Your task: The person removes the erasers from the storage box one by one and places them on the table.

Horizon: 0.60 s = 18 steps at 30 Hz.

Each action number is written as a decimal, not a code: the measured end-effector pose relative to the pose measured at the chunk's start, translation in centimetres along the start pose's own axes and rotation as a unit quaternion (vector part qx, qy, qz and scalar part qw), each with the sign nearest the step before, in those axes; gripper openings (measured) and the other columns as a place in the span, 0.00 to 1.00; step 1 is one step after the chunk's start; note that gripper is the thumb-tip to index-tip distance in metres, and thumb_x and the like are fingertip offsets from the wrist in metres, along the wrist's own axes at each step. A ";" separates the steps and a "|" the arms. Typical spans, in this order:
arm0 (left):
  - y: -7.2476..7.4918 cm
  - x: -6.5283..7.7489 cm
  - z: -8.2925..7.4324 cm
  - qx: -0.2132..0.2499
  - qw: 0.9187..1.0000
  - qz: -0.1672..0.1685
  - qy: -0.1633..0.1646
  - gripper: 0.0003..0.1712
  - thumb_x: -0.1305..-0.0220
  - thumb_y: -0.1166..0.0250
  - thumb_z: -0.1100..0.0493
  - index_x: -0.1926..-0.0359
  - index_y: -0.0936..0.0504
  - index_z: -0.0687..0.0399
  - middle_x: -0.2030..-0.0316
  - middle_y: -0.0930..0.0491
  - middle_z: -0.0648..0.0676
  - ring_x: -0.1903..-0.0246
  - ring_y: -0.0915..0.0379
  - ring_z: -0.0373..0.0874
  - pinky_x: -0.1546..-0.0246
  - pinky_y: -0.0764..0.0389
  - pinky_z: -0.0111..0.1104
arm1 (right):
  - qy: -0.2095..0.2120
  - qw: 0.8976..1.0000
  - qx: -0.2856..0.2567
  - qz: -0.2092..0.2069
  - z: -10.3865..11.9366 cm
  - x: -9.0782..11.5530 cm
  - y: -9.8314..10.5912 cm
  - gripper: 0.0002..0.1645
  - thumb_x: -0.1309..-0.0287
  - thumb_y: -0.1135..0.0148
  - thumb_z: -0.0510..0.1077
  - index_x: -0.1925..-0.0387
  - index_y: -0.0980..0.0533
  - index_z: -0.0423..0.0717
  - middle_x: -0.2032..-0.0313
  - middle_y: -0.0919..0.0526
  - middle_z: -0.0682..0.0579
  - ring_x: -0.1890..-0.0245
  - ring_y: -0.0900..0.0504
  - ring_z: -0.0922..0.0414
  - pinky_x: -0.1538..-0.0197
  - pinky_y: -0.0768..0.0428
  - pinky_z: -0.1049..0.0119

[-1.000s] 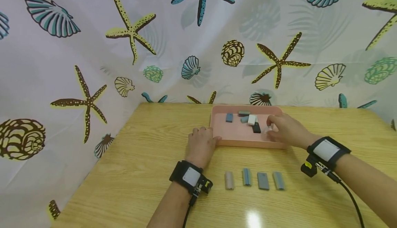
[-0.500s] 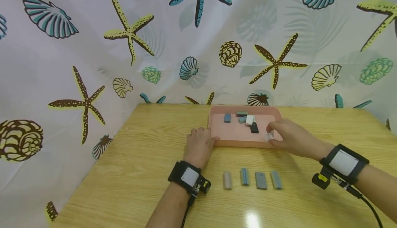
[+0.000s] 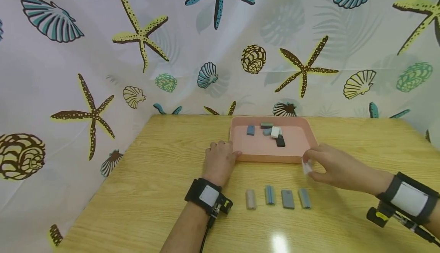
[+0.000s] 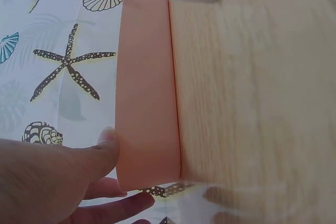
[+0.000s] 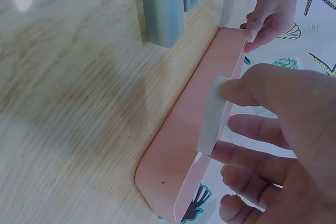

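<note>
Head view: nearest on the bench (image 3: 137,207), a beige block (image 3: 251,199), a ribbed blue block (image 3: 270,195), a grey block (image 3: 287,199) and a pale blue block (image 3: 304,198) form a row before the tray's near edge. Beyond, the right hand (image 3: 338,169) pinches a whitish block (image 3: 307,167) by its ends, thumb against fingertip, just outside the near right corner of the tray (image 3: 271,158). It looks light, stiff, perhaps smooth; that end-to-end hold should suit. The left hand (image 3: 219,161) grips the tray's near left corner. Inside lie a black block (image 3: 280,141) and, toward the far left corner, a dark blue block (image 3: 251,130).
</note>
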State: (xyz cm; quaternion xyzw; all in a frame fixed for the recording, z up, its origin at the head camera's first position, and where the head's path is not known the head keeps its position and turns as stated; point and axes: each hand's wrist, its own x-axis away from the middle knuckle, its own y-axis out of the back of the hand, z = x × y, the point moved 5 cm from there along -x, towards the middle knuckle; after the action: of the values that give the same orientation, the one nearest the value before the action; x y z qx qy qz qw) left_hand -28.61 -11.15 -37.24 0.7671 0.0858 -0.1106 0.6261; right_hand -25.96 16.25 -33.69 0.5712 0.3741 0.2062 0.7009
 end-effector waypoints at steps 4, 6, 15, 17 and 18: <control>0.1 0.1 0.1 -0.004 1.000 -0.010 -0.009 0.24 0.35 0.37 0.40 0.54 0.15 0.56 0.63 0.15 0.58 0.62 0.21 0.52 0.62 0.19 0.44 | -0.002 1.000 -0.004 0.017 0.1 1.0 0.2 0.18 0.53 0.24 0.44 0.60 0.22 0.54 0.63 0.20 0.62 0.64 0.25 0.65 0.63 0.22 0.66; 0.2 0.1 0.1 -0.007 1.000 -0.016 -0.014 0.24 0.35 0.37 0.40 0.56 0.15 0.56 0.63 0.15 0.58 0.62 0.21 0.53 0.63 0.19 0.44 | -0.007 0.999 -0.016 0.037 0.1 1.5 0.1 0.19 0.52 0.24 0.45 0.59 0.23 0.56 0.61 0.21 0.63 0.62 0.25 0.65 0.62 0.22 0.66; 0.3 0.2 0.0 -0.001 1.000 -0.021 -0.019 0.24 0.35 0.38 0.41 0.57 0.15 0.57 0.64 0.15 0.58 0.63 0.21 0.53 0.63 0.20 0.44 | -0.044 0.983 -0.082 0.155 -0.2 3.1 -1.9 0.16 0.47 0.27 0.51 0.59 0.24 0.61 0.60 0.25 0.64 0.62 0.28 0.66 0.61 0.24 0.68; 0.2 0.2 0.0 0.001 1.000 -0.020 -0.018 0.24 0.35 0.38 0.41 0.56 0.15 0.57 0.64 0.15 0.58 0.62 0.21 0.53 0.63 0.20 0.45 | -0.046 0.980 -0.090 0.170 -0.2 3.3 -2.2 0.16 0.48 0.27 0.50 0.61 0.25 0.62 0.62 0.26 0.64 0.63 0.29 0.66 0.63 0.26 0.69; 0.2 0.2 -0.1 0.001 1.000 -0.019 -0.018 0.24 0.35 0.38 0.41 0.56 0.15 0.57 0.63 0.15 0.58 0.62 0.21 0.53 0.63 0.20 0.45 | -0.046 0.979 -0.091 0.175 -0.2 3.4 -2.3 0.16 0.49 0.27 0.51 0.61 0.25 0.63 0.63 0.27 0.65 0.63 0.30 0.67 0.63 0.27 0.70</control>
State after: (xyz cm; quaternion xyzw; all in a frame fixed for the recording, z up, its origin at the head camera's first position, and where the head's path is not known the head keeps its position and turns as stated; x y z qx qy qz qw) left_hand -28.32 -11.14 -37.07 0.7637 0.0894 -0.1365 0.6247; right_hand -24.27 18.19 -36.92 0.5702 0.2157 0.3324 0.7196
